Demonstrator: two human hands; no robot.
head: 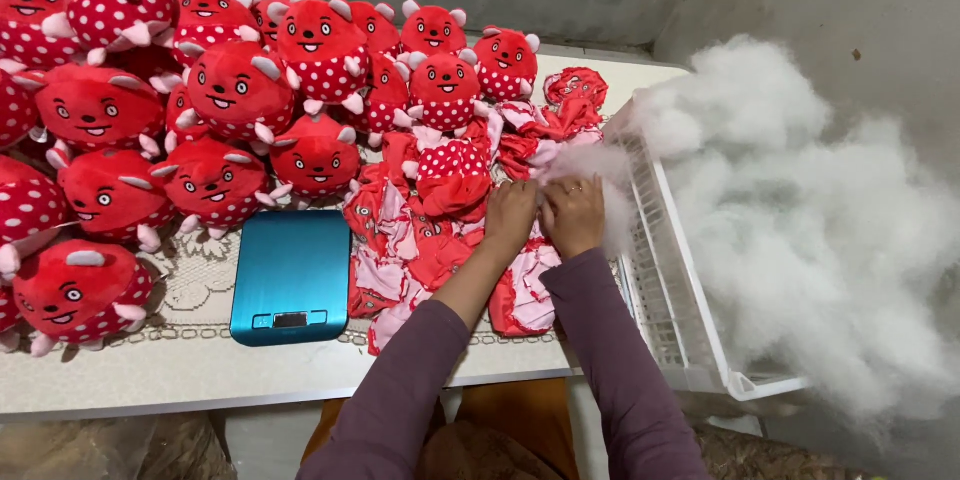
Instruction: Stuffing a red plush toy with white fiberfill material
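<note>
Blue scale (291,276), stuffed red plush toys (232,90), lace tablecloth (195,285)

A blue flat scale (291,276) lies near the table's front edge, left of the hands. Its small dark rectangular screen (290,320) sits on its near edge.

left hand (510,215), right hand (574,214), touching, grips seemingly closed

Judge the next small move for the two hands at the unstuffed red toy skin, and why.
Probably push the tuft of white fibre stuffing deeper into the flat red-and-pink fabric toy skin. Both the left hand and the right hand pinch it together at the tuft, and the skin looks limp beside the plump red stuffed toys.
</note>
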